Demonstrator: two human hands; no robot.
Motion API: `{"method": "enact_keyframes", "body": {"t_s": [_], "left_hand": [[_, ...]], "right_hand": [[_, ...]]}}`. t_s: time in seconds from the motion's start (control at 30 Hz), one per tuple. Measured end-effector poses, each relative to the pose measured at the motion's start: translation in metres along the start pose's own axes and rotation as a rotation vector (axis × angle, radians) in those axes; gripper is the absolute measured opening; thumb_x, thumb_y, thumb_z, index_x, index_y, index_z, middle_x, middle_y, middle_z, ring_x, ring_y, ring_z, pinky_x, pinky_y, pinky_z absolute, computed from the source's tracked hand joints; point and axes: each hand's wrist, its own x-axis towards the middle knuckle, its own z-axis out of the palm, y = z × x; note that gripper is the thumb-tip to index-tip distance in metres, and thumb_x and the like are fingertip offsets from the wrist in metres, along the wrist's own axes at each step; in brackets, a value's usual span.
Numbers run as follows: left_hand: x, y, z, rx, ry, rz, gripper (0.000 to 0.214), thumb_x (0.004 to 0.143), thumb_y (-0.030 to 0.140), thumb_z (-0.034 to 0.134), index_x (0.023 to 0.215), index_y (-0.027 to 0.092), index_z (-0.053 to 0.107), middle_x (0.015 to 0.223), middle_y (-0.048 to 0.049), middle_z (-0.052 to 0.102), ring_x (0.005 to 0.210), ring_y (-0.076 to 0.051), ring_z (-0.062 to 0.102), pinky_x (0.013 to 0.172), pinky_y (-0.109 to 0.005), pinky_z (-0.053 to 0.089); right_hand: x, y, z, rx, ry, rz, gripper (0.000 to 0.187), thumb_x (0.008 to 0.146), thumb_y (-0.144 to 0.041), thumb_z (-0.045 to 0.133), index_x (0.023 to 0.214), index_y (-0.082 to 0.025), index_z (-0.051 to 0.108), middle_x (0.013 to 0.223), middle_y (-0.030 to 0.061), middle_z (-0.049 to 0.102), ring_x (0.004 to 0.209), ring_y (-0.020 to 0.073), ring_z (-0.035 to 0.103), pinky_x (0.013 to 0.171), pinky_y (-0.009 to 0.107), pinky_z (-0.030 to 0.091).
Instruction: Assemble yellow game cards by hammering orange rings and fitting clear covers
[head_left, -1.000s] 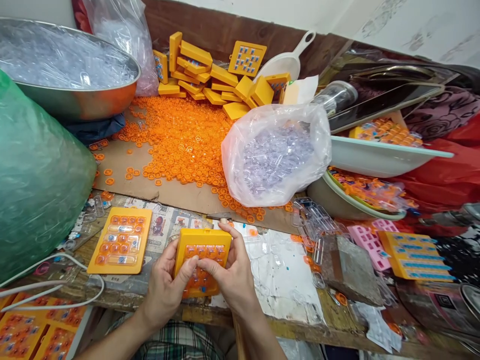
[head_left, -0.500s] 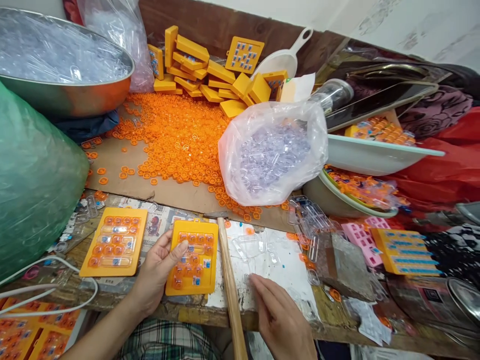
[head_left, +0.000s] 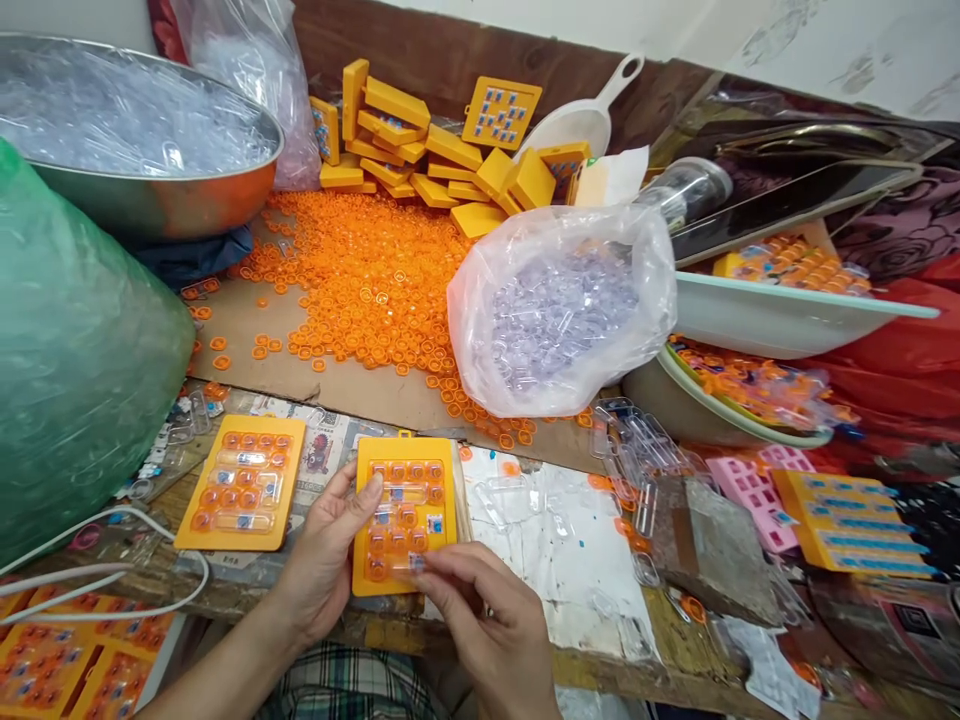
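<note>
My left hand point(head_left: 330, 540) grips a yellow sliding-puzzle board point(head_left: 443, 460) by its left edge, thumb on its face. Orange squares and clear plastic covers over blue-marked spots fill the board's recess. At its lower right corner my right hand point(head_left: 491, 615) has thumb and forefinger pinched on a small clear plastic piece point(head_left: 415, 563), which the fingertips partly cover. A second yellow puzzle board point(head_left: 294, 500), similarly filled, lies to the left on printed paper. A wooden handle point(head_left: 461, 495) shows only as a strip beside the held board.
Loose orange rings point(head_left: 352, 290) spread over cardboard behind. A plastic bag point(head_left: 469, 310) holds clear pieces. Yellow boards point(head_left: 454, 150) are heaped at the back. A metal bowl point(head_left: 225, 200) and green sack point(head_left: 82, 350) stand left. A stone block point(head_left: 712, 550) sits right, near loose clear covers point(head_left: 637, 440).
My right hand has moved left from the white paper to the held board's lower right corner. The held board now covers most of the wooden handle. The view has shifted slightly.
</note>
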Motion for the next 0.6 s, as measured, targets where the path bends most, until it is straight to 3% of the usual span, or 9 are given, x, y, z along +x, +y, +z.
{"method": "enact_keyframes", "body": {"t_s": [0.13,0.23,0.3,0.37,0.47,0.6], "left_hand": [[-0.001,0.000,0.001,-0.004,0.004,0.004,0.034,0.082,0.029,0.068,0.112,0.020,0.054,0.108,-0.0057,0.070,0.102,-0.022,0.067,0.092,-0.033,0.052],[-0.004,-0.002,0.001,-0.004,-0.023,0.009,0.042,0.081,0.031,0.069,0.116,0.020,0.051,0.110,-0.0073,0.070,0.102,-0.023,0.066,0.090,-0.035,0.053],[-0.008,-0.004,0.000,0.027,-0.081,0.025,0.049,0.077,0.033,0.073,0.117,0.020,0.049,0.110,-0.0089,0.069,0.101,-0.025,0.066,0.088,-0.036,0.054],[-0.011,-0.005,-0.001,0.119,-0.118,0.038,0.060,0.066,0.030,0.082,0.115,0.019,0.048,0.107,-0.0096,0.070,0.097,-0.027,0.068,0.082,-0.035,0.056],[-0.015,-0.005,-0.004,0.283,-0.105,0.053,0.072,0.050,0.015,0.088,0.109,0.019,0.047,0.100,-0.0078,0.071,0.091,-0.026,0.069,0.078,-0.033,0.056],[-0.015,-0.005,-0.008,0.366,-0.091,0.070,0.071,0.050,0.013,0.087,0.107,0.019,0.045,0.098,-0.0061,0.070,0.091,-0.025,0.069,0.079,-0.034,0.056]], "right_hand": [[-0.001,0.002,0.003,-0.065,0.167,0.035,0.019,0.072,-0.017,0.074,0.087,-0.026,0.068,0.098,0.0051,0.057,0.090,0.0195,0.062,0.074,0.031,0.055],[0.003,-0.001,0.005,0.250,0.139,0.267,0.034,0.073,-0.023,0.074,0.099,-0.026,0.052,0.114,0.0083,0.055,0.100,0.0220,0.063,0.079,0.034,0.056],[0.006,-0.002,0.007,0.498,0.046,0.398,0.040,0.076,-0.025,0.071,0.102,-0.027,0.041,0.110,0.0075,0.061,0.096,0.0211,0.066,0.076,0.034,0.057],[0.008,-0.003,0.010,0.606,0.018,0.451,0.042,0.076,-0.025,0.071,0.099,-0.028,0.036,0.099,0.0040,0.065,0.091,0.0200,0.067,0.075,0.033,0.056],[0.005,-0.002,0.016,0.592,0.075,0.460,0.042,0.074,-0.020,0.072,0.097,-0.028,0.037,0.093,0.0005,0.063,0.085,0.0170,0.065,0.072,0.028,0.054],[-0.002,-0.002,0.021,0.494,0.124,0.401,0.036,0.076,-0.015,0.066,0.097,-0.028,0.040,0.088,-0.0017,0.058,0.081,0.0138,0.060,0.069,0.022,0.050]]}}
